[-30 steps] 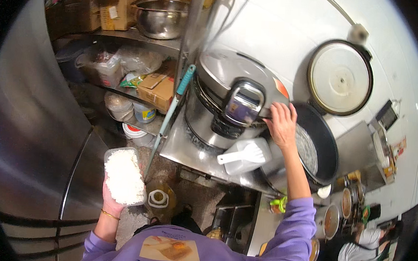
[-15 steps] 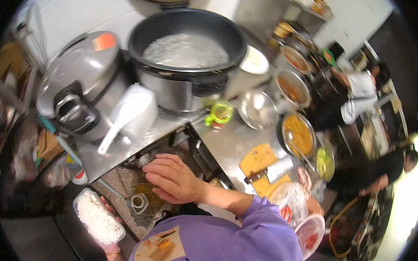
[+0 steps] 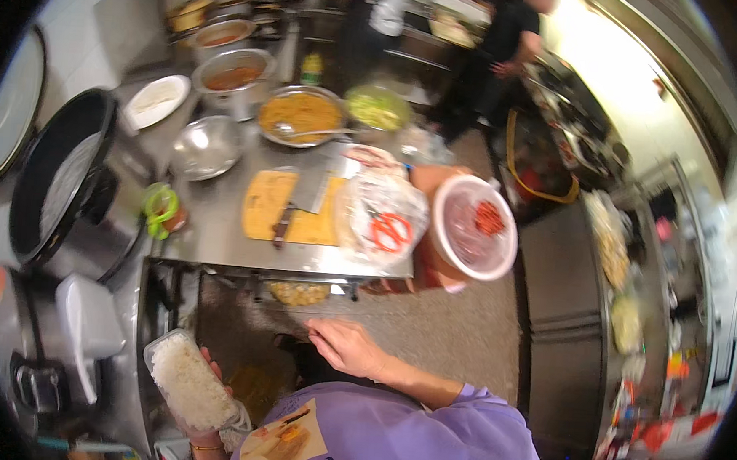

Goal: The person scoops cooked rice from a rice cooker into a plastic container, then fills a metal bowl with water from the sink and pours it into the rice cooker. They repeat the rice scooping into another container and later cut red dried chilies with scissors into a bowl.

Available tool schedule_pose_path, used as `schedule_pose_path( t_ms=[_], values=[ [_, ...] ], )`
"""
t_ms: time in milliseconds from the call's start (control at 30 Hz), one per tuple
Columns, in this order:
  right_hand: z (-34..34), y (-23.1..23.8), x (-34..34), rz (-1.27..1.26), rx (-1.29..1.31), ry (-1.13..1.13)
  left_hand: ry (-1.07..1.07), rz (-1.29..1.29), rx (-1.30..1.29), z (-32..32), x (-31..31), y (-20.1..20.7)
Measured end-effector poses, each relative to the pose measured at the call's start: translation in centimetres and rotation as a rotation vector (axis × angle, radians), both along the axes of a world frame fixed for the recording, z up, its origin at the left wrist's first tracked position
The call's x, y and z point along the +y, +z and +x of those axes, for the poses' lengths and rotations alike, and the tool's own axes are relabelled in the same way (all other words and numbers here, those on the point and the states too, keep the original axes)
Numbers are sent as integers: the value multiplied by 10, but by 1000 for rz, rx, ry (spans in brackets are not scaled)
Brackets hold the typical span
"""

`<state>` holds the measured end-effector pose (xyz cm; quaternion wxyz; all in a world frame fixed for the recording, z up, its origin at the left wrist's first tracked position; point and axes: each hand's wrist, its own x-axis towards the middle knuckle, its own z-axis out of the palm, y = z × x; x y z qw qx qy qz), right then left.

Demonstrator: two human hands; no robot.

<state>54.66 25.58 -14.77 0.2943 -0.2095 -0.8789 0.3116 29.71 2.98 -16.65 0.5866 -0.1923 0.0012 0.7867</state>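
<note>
My left hand [image 3: 204, 441] holds a clear plastic tub of white rice [image 3: 190, 381] from below and along its side, low on the left of the view. The rice fills the tub to its rim. My right hand [image 3: 346, 347] hovers in front of my body with its fingers loosely bent, and nothing shows in it. Beyond it lie a wooden cutting board [image 3: 262, 207] and a cleaver [image 3: 310, 191] on the steel table [image 3: 207, 241]. A large rice cooker [image 3: 122, 185] stands to the left, with white rice inside.
A white tub with red pieces [image 3: 463, 227] and a plastic bag [image 3: 362, 204] sit by the table's right end. Behind the board are a pan of yellow-brown food [image 3: 298, 108] and a steel bowl [image 3: 207, 148]. Two people [image 3: 382, 12] stand at the back.
My view has swung to the right, so the rice cooker now appears farther left and the cutting board more central. My right hand has moved rightward over the floor; the left still holds the rice tub.
</note>
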Motion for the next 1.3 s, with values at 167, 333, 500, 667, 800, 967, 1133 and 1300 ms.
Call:
schedule_pose_path(
  t_ms=[167, 333, 500, 667, 800, 967, 1133, 1300],
  values=[
    [102, -3, -54, 23, -62, -290, -361, 94, 128, 56, 63, -15],
    [194, -1, -78, -15, -88, -525, -548, -148, -51, 154, 112, 44],
    [298, -3, -96, -7, -27, -770, -836, -70, -285, 270, 172, 63],
    [446, -26, -119, -106, -73, -1056, -1100, -16, -25, 421, 221, 38],
    [549, -38, -127, -141, 56, -1255, -1280, 27, 51, 533, 245, 27],
    [631, -34, -113, -562, 554, -1242, -1510, 10, 139, 658, 265, 47],
    [723, -28, -86, -838, 783, -1154, -1663, -4, 283, 773, 300, 53],
    [817, -15, -72, -840, 1250, -991, -1542, 1049, 1440, 872, 338, 58]
  ],
)
